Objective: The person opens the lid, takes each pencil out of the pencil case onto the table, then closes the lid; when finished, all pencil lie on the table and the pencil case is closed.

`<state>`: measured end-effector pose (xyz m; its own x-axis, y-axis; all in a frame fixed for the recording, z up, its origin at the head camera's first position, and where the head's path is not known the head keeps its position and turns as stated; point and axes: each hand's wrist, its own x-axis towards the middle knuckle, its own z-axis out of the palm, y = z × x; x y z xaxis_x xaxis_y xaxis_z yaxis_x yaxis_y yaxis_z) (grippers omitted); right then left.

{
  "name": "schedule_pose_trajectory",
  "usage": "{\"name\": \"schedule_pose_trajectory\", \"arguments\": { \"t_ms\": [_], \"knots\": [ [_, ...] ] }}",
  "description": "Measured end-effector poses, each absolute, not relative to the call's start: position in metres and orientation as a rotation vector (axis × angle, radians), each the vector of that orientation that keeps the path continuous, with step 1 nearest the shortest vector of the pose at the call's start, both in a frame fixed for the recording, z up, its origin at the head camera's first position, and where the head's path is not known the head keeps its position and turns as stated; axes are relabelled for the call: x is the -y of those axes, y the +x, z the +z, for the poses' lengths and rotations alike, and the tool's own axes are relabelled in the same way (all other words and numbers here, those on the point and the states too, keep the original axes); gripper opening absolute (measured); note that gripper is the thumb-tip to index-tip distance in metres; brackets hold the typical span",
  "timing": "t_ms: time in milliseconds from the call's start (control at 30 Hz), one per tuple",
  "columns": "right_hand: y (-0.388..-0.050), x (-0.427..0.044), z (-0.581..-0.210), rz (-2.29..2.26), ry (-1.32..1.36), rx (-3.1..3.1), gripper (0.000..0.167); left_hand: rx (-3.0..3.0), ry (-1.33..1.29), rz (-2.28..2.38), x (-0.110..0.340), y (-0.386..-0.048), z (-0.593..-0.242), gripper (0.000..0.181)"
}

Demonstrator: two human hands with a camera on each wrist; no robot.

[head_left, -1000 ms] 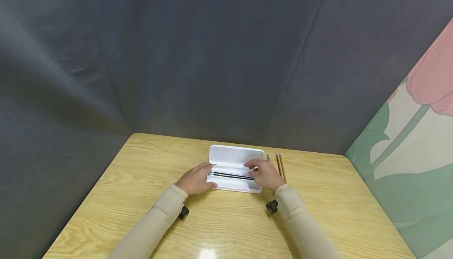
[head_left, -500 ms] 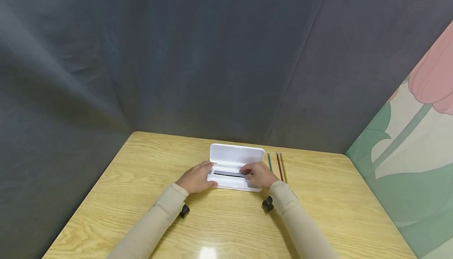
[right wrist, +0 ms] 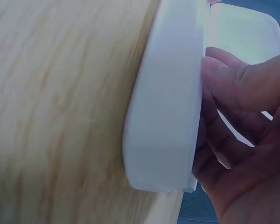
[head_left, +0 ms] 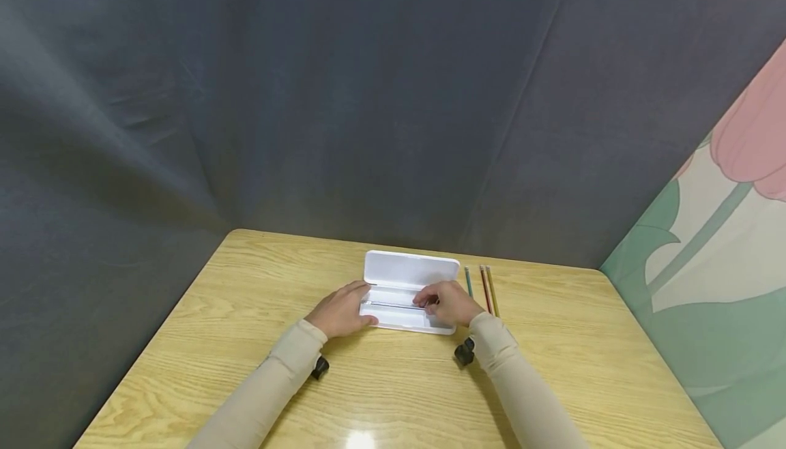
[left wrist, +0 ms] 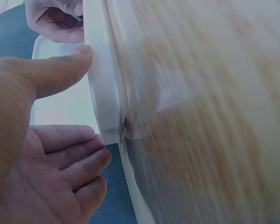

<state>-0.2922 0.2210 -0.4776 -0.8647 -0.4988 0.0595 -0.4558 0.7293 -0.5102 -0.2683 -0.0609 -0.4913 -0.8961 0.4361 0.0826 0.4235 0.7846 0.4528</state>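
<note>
A white case [head_left: 410, 269] lies with its lid up. Thin dark pencils [head_left: 396, 306] lie lengthwise inside it. The left hand [head_left: 340, 310] grips the case's left end; in the left wrist view the thumb of this hand [left wrist: 51, 135] presses the near wall [left wrist: 105, 79] and the fingers rest by the end. The right hand [head_left: 454, 303] reaches into the right half with curled fingers round the pencils' right end, which they largely hide. In the right wrist view this hand [right wrist: 247, 121] has its thumb over the near wall [right wrist: 165, 102].
Right of the case, a teal pencil [head_left: 469, 282], a red pencil [head_left: 486, 288] and a yellow pencil [head_left: 493, 291] lie on the wooden table [head_left: 393, 394], partly behind the right hand. A dark curtain [head_left: 381, 108] stands behind the table, with a flowered cloth [head_left: 724, 278] at the right.
The right hand has moved left inside the case, its fingers drawing closer together. The pencils in the case show as a thinner line, slightly nearer the front. The left hand has stayed in place.
</note>
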Motion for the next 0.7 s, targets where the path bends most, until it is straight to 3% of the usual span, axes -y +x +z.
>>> {"name": "schedule_pose_trajectory", "arguments": {
  "t_ms": [300, 700],
  "knots": [
    [-0.299, -0.223, -0.481, -0.771, -0.878, -2.766, 0.033, -2.947, 0.713, 0.735, 0.061, -0.268, -0.493, 0.079],
    [-0.287, -0.234, -0.461, -0.916, -0.783, -2.788, 0.024, -2.947, 0.716, 0.725, 0.062, -0.269, -0.495, 0.080]
  ]
}}
